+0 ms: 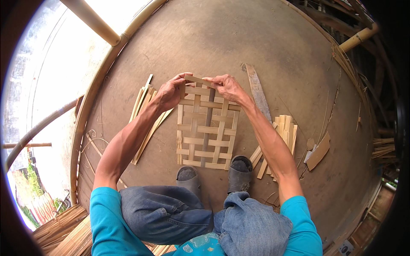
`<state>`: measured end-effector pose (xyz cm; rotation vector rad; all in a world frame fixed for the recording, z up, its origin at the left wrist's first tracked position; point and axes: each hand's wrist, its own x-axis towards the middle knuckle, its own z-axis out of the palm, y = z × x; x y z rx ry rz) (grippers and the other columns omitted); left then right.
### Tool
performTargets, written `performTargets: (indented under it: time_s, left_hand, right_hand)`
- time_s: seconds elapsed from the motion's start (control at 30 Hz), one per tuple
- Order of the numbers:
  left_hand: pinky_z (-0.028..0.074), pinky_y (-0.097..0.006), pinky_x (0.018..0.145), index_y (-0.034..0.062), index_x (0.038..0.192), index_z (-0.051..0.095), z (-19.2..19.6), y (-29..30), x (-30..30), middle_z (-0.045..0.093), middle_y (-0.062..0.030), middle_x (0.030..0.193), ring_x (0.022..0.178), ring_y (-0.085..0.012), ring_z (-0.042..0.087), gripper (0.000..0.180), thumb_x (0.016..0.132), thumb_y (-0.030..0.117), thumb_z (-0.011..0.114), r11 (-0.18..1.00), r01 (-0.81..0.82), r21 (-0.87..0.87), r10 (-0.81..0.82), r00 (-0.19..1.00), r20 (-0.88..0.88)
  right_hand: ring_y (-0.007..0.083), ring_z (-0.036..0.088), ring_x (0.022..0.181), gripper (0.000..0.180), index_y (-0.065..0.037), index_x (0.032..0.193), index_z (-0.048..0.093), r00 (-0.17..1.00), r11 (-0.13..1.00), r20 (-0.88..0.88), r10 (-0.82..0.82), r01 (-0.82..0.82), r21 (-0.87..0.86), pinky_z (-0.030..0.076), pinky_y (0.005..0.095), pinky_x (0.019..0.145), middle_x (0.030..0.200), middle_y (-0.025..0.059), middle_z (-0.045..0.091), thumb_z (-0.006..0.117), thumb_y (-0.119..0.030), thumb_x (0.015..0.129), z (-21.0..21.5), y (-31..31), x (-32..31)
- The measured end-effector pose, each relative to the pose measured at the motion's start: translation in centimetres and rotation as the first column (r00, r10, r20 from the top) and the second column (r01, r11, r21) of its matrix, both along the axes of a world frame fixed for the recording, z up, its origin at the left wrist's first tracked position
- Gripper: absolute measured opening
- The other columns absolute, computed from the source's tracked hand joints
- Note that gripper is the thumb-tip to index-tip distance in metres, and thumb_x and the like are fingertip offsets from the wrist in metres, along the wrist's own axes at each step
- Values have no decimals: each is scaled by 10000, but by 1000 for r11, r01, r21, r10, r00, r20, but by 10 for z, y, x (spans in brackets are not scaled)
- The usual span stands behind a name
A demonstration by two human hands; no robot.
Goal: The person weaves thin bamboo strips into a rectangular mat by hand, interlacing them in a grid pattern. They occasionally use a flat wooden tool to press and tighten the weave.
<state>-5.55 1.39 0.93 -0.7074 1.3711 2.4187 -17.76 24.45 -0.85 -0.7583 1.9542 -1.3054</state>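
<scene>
A loosely woven lattice of flat bamboo strips (207, 104) lies on the ground in front of my feet, with one darker strip (207, 123) running lengthwise through it. My left hand (171, 91) is at the lattice's far left corner, fingers closed on a pale bamboo strip (195, 79). That strip spans the far edge between both hands, slightly tilted. At its other end my right hand (227, 88) pinches it between thumb and fingers. Part of the left fingertips is hidden behind the strip.
Loose bamboo strips (142, 102) lie left of the lattice, and another pile (287, 128) lies right under my right forearm. A long rusty blade (258, 94) rests beyond that pile. Farther right is a brown cardboard piece (319, 152). A bamboo pole (95, 21) stands at the far left edge.
</scene>
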Motion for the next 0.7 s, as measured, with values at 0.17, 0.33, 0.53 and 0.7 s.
performTargets:
  time_s: [0.17, 0.33, 0.53, 0.7]
  left_hand:
    - [472, -390, 1008, 84, 1425, 519, -2, 1, -3, 611, -83, 1256, 1163, -190, 611, 337, 1105, 171, 461, 999, -26, 26, 26, 1000, 12]
    - [445, -368, 942, 82, 1406, 541, -4, -2, -2, 623, -75, 1215, 1131, -187, 615, 336, 1095, 172, 452, 998, -37, 45, 37, 999, 7]
    - [435, -390, 940, 87, 1356, 586, -1, 1, -6, 632, -68, 1176, 1095, -200, 609, 324, 1103, 226, 439, 998, -50, 44, 48, 998, 44]
    - [434, -405, 920, 107, 1286, 626, -4, -1, -5, 633, -65, 1165, 1101, -209, 595, 306, 1099, 289, 466, 996, -64, 60, 60, 996, 64]
  right_hand:
    - [162, 720, 1055, 334, -146, 1288, 773, 999, 999, 34, -2, 4, -42, 571, 323, 953, 1167, 67, 798, 619, -53, 1006, -8, 1, -2]
    - [165, 724, 1089, 329, -141, 1308, 758, 995, 998, 90, 49, -46, -38, 573, 323, 982, 1161, 54, 798, 618, -64, 1021, -10, 0, -9]
    - [165, 724, 1089, 325, -125, 1322, 746, 984, 995, 168, 64, -50, -86, 581, 328, 988, 1141, 47, 800, 612, -65, 1032, -14, 1, -12]
    - [185, 718, 1136, 322, -111, 1331, 736, 986, 994, 146, 85, -74, -80, 562, 331, 1047, 1194, 67, 785, 603, -64, 1041, -14, -1, -11]
